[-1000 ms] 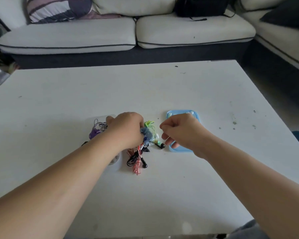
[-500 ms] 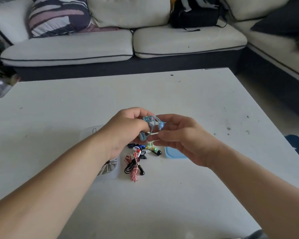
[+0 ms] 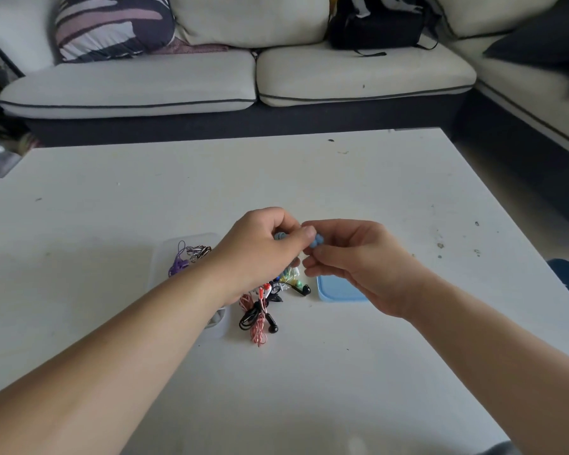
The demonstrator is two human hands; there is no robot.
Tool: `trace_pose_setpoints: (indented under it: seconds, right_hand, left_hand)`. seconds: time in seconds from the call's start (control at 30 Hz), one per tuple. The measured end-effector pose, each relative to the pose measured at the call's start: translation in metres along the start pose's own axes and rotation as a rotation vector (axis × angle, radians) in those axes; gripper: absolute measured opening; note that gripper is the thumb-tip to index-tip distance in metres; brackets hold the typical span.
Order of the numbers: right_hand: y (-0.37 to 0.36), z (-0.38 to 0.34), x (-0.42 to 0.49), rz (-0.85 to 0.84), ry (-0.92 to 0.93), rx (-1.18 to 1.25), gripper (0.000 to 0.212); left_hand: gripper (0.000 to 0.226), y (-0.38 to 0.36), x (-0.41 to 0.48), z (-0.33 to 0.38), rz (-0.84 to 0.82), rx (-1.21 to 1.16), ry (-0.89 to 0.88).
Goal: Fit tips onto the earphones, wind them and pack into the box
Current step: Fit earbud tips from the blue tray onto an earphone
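Above the white table (image 3: 309, 372), left hand (image 3: 263, 251) and right hand (image 3: 352, 257) together pinch blue earphones (image 3: 316, 242).

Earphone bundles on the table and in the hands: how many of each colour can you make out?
Light blue, held between the left hand and right hand: 1
Purple, in the clear box: 1
Black-and-white striped, in the box: 1
Pink-red: 1
Black: 1
Green-yellow, partly hidden: 1
Total: 6 that I can tell apart.
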State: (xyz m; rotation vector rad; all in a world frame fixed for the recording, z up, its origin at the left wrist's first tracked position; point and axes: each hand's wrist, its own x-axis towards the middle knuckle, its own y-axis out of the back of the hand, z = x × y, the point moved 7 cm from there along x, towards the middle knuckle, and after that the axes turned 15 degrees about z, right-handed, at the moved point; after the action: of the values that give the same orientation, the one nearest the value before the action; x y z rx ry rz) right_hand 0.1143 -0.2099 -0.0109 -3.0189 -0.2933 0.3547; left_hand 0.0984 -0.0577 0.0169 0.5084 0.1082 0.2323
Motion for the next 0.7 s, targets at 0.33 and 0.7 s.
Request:
trace_pose_setpoints:
  seconds: [0.33, 0.7]
  right_hand:
    - [0.011, 0.007, -0.001, 0.117, -0.187, 0.184, 0.029]
    - [0.014, 0.012, -0.003, 0.163, -0.239, 0.121, 0.023]
  left_hand:
    - [0.009, -0.001, 0.004, -0.001, 0.039, -0.066, -0.047]
    - [0.007, -0.006, 0.003, -0.006, 0.003, -0.063, -0.008]
